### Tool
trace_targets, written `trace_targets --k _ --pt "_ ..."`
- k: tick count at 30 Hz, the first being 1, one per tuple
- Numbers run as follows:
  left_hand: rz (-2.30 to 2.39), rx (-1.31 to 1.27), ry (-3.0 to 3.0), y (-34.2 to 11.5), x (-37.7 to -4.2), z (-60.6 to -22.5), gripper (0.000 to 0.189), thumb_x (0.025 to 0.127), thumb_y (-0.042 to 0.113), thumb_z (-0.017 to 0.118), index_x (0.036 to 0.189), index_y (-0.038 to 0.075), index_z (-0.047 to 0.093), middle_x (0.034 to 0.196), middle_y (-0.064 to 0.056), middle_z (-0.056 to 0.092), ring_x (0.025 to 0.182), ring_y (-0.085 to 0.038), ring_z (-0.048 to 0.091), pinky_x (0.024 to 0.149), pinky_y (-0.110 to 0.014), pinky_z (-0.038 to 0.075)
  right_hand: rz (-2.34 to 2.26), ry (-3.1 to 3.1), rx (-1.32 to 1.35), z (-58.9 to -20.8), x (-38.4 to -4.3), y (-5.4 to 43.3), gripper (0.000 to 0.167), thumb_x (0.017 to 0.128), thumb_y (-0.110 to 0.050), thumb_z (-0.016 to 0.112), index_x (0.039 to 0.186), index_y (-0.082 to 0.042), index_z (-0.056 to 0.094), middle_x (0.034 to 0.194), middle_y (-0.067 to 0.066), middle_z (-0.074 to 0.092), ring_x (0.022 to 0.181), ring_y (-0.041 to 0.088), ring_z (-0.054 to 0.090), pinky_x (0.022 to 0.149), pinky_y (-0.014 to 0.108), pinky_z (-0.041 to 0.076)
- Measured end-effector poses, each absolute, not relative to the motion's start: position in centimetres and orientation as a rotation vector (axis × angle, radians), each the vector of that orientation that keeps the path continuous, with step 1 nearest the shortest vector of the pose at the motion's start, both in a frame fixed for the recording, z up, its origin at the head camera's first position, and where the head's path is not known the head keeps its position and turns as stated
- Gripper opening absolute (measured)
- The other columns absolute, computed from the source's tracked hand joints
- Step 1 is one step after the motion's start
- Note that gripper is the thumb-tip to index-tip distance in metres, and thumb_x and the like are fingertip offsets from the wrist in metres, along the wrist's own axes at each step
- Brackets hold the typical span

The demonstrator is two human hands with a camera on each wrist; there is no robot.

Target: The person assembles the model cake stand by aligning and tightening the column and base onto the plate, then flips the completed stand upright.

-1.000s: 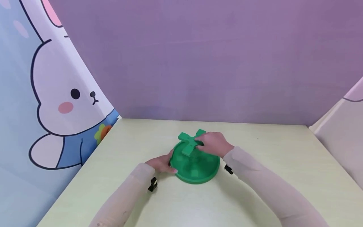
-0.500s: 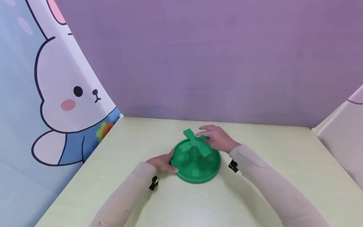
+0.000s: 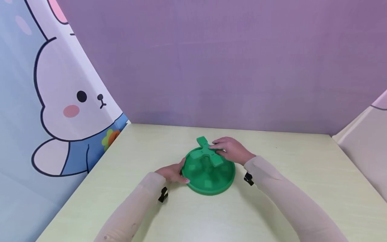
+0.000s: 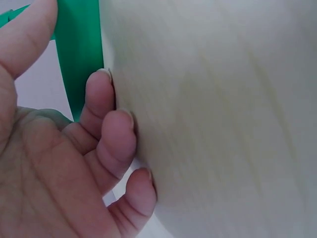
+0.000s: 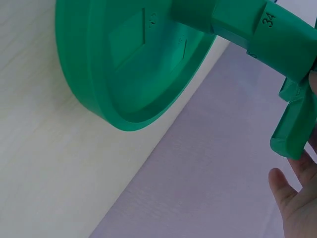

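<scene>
A round green dish-like base (image 3: 209, 192) with a raised rim rests on the table. From its middle rises a green post (image 5: 235, 27), topped by a four-armed green cross-shaped handle (image 3: 206, 151). My left hand (image 3: 172, 173) grips the base at its left side, thumb on the near rim and a finger toward the far side. Up at the handle, my right hand (image 3: 232, 150) holds the right-hand arm with bent fingers, hiding that arm's end. Molded marks, "34" among them, show on the green part above the post in the right wrist view.
The pale table (image 3: 272, 188) ends at a purple backdrop (image 3: 223, 67) behind the base. A rabbit-printed panel (image 3: 72, 90) borders the left, and a pale panel (image 3: 362, 141) the right. Black devices sit at both wrists.
The handle has turned so its arms point in other directions. My right hand came off it half a second ago with fingers spread and has now come back onto an arm. The left hand stays put.
</scene>
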State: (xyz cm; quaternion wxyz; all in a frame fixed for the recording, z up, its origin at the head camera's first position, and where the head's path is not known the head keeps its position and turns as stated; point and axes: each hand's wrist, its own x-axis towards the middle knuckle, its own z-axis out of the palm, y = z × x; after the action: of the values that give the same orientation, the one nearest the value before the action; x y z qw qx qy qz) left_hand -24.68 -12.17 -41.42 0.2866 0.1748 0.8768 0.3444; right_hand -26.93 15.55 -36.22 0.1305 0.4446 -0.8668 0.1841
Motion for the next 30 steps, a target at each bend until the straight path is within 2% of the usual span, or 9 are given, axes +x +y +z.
trace_targets --k 9,16,18,20,22,24,27,30 --pt "0.908 0.445 2.362 -12.1 -24.6 -41.4 0.102 0.087 0.022 0.072 0.153 0.002 -0.004 0.156 -0.020 0.017 0.143 -0.034 0.017 0.114 -0.048 0.018 0.552 -2.633 1.115 -36.4 -25.9 14.9 0.025 0.085 -0.012 0.073 0.110 -0.007 0.073 0.099 0.005 0.069 0.088 0.019 0.065 0.075 0.034 0.054" --pt "0.936 0.456 2.357 -12.2 -24.6 -41.4 0.102 0.087 0.020 0.072 0.153 0.003 -0.003 0.156 -0.021 0.018 0.142 -0.035 0.018 0.113 -0.048 0.019 0.356 -2.643 0.886 -36.4 -23.7 13.2 0.026 0.086 -0.023 0.070 0.109 -0.011 0.074 0.099 0.006 0.071 0.086 0.019 0.068 0.057 0.030 0.054" --pt "0.930 0.463 2.363 -12.2 -24.6 -41.4 0.102 0.087 0.020 0.072 0.153 0.003 -0.003 0.156 -0.021 0.018 0.142 -0.035 0.018 0.113 -0.048 0.019 0.409 -2.631 0.854 -36.1 -23.5 13.1 0.021 0.088 -0.022 0.067 0.104 -0.012 0.075 0.086 0.001 0.071 0.073 0.014 0.066 0.050 0.026 0.049" --pt "0.931 0.469 2.363 -12.2 -24.7 -41.4 0.101 0.087 0.021 0.072 0.153 0.004 -0.003 0.156 -0.021 0.018 0.142 -0.035 0.018 0.113 -0.048 0.019 0.485 -2.587 0.833 -35.8 -23.6 13.3 0.016 0.090 -0.019 0.065 0.099 -0.012 0.076 0.080 -0.001 0.070 0.066 0.011 0.062 0.048 0.025 0.047" --pt "0.929 0.471 2.361 -12.2 -24.8 -41.5 0.102 0.087 0.021 0.072 0.153 0.004 -0.003 0.155 -0.021 0.018 0.142 -0.035 0.019 0.113 -0.048 0.019 0.561 -2.519 0.847 -35.5 -24.1 13.7 0.015 0.089 -0.011 0.064 0.097 -0.010 0.076 0.080 0.001 0.069 0.070 0.014 0.061 0.055 0.028 0.050" --pt "0.931 0.470 2.359 -12.3 -24.8 -41.5 0.102 0.087 0.020 0.072 0.153 0.004 -0.003 0.155 -0.022 0.019 0.142 -0.035 0.019 0.113 -0.048 0.019 0.575 -2.459 0.884 -35.4 -24.7 14.3 0.017 0.086 -0.003 0.065 0.099 -0.007 0.075 0.091 0.008 0.070 0.085 0.023 0.063 0.072 0.036 0.054" --pt "0.934 0.461 2.355 -12.3 -24.7 -41.4 0.102 0.087 0.020 0.072 0.153 0.004 -0.003 0.155 -0.022 0.018 0.142 -0.035 0.019 0.113 -0.049 0.019 0.563 -2.482 0.958 -35.5 -25.5 14.9 0.029 0.082 0.005 0.068 0.109 -0.004 0.072 0.116 0.019 0.064 0.116 0.040 0.052 0.098 0.051 0.042" --pt "0.946 0.462 2.343 -12.3 -24.5 -41.4 0.102 0.087 0.021 0.072 0.153 0.004 -0.004 0.156 -0.021 0.017 0.142 -0.035 0.018 0.113 -0.049 0.018 0.564 -2.576 1.016 -35.8 -25.9 15.3 0.034 0.082 0.004 0.071 0.115 -0.004 0.069 0.125 0.024 0.058 0.125 0.045 0.044 0.105 0.056 0.032"
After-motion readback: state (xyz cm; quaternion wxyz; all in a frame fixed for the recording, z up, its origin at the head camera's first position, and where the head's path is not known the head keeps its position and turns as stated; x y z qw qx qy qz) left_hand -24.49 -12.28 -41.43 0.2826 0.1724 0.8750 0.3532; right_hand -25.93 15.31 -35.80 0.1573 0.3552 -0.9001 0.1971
